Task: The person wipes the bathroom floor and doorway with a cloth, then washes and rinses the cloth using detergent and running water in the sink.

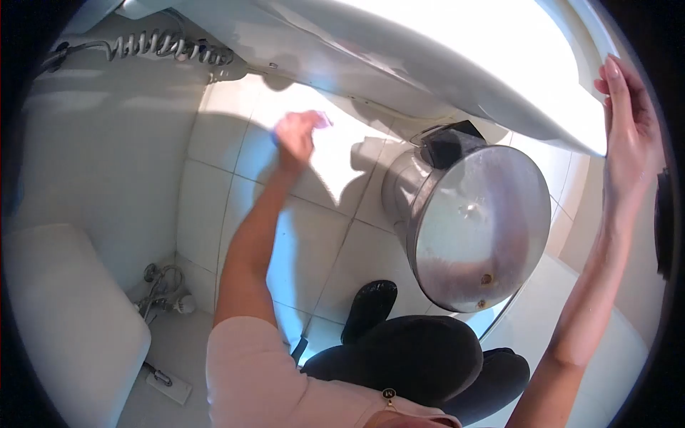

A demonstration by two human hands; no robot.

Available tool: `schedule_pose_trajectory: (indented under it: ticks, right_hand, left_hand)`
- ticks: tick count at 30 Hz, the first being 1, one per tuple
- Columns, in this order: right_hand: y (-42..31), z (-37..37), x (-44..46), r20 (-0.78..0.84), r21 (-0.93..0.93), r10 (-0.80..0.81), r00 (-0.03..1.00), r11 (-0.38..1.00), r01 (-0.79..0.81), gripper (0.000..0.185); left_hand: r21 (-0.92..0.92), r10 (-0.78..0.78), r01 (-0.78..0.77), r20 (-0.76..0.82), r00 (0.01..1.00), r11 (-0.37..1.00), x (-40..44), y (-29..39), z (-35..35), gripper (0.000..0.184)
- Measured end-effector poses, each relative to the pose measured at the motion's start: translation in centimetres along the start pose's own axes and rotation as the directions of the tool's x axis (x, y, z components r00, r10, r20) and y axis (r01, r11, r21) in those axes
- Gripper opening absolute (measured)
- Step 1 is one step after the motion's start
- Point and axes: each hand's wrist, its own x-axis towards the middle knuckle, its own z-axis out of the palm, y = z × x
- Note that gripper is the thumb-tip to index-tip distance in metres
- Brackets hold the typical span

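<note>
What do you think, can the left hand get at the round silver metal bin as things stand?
Probably yes: the left hand is near the bin, and only pale square floor tiles show between them. Nothing seems to block a sideways reach.

Over the tiled floor [285, 250], the left hand [294, 135], blurred, holds something purple [323, 120]. The right hand [628, 125] lies along the edge of the white basin [457, 57], fingers extended. Between the arms stands a round metal bin [485, 221], its lid down, and a black shoe [371, 303] is planted near it. A coiled hose [153, 45] hangs by the wall at upper left.
</note>
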Motion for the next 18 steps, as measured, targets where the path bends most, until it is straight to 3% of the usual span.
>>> schedule_pose_trajectory:
  ticks: [2, 4, 5, 7, 8, 9, 10, 12, 13, 15, 16, 17, 18]
  right_hand:
    - [-0.3, -0.1, -0.1, -0.002, 0.114, 0.035, 0.999, 0.993, -0.035, 0.029]
    - [-0.1, -0.1, 0.0, 0.015, 0.22, 0.043, 0.999, 0.975, -0.045, 0.029]
    - [-0.1, 0.0, 0.0, 0.001, 0.184, 0.022, 1.0, 0.983, -0.022, 0.029]
    - [-0.2, 0.1, -0.1, -0.007, 0.106, -0.009, 1.0, 0.994, 0.01, 0.029]
    - [-0.1, 0.2, -0.1, 0.003, 0.112, -0.009, 1.0, 0.994, 0.008, 0.028]
    - [-0.1, 0.2, 0.0, 0.007, 0.122, -0.008, 1.0, 0.992, 0.007, 0.028]
    - [0.0, 0.2, 0.0, 0.008, 0.134, -0.005, 1.0, 0.991, 0.004, 0.028]
    - [1.2, -0.1, 0.4, 0.034, 0.146, -0.012, 0.999, 0.989, 0.006, 0.028]
    - [1.7, -0.1, 0.5, 0.048, 0.154, -0.017, 0.999, 0.988, 0.009, 0.028]
    - [1.4, 0.0, 0.5, 0.047, 0.146, -0.012, 0.999, 0.989, 0.005, 0.028]
    - [1.2, 0.1, 0.3, 0.044, 0.142, -0.011, 0.999, 0.99, 0.005, 0.029]
    - [1.3, 0.2, 0.3, 0.039, 0.153, -0.007, 0.999, 0.988, 0.001, 0.029]
    - [1.6, 0.4, 0.4, 0.036, 0.161, -0.004, 0.999, 0.987, -0.002, 0.029]
  left_hand:
    - [-0.17, -0.114, 0.119, 0.041, 0.993, 0.978, -1.9, 4.6, -0.5, 0.023]
    - [-0.198, -0.435, 0.424, -0.013, 0.9, 0.884, -2.4, 4.9, -2.0, 0.022]
    - [-0.402, -0.485, 0.402, -0.13, 0.865, 0.823, -2.7, 1.1, -2.6, 0.021]
    - [-0.399, -0.597, 0.486, -0.225, 0.77, 0.777, -0.2, -1.9, -6.3, 0.025]
    - [0.036, -0.622, 0.669, -0.337, 0.707, 0.742, 0.5, -5.1, -7.6, 0.026]
    - [0.385, -0.36, 0.446, -0.276, 0.891, 0.808, -1.7, -12.6, -7.1, 0.027]
    - [0.669, -0.093, 0.141, -0.107, 0.99, 0.73, -3.9, -17.8, -6.1, 0.029]
    - [0.398, -0.038, 0.096, -0.149, 0.988, 0.912, -0.3, -13.1, -4.2, 0.033]
    - [0.35, -0.114, 0.151, -0.124, 0.986, 0.925, 0.3, -10.4, -2.0, 0.036]
    - [0.256, -0.255, 0.263, -0.063, 0.965, 0.93, 1.5, -4.5, 2.8, 0.044]
    - [0.473, -0.391, 0.36, -0.035, 0.92, 0.804, 2.6, -1.3, 5.1, 0.05]
    - [0.491, -0.429, 0.401, -0.061, 0.901, 0.773, 2.9, 0.6, 7.1, 0.055]
    - [0.293, -0.541, 0.542, -0.092, 0.836, 0.788, 4.4, 4.5, 7.3, 0.058]
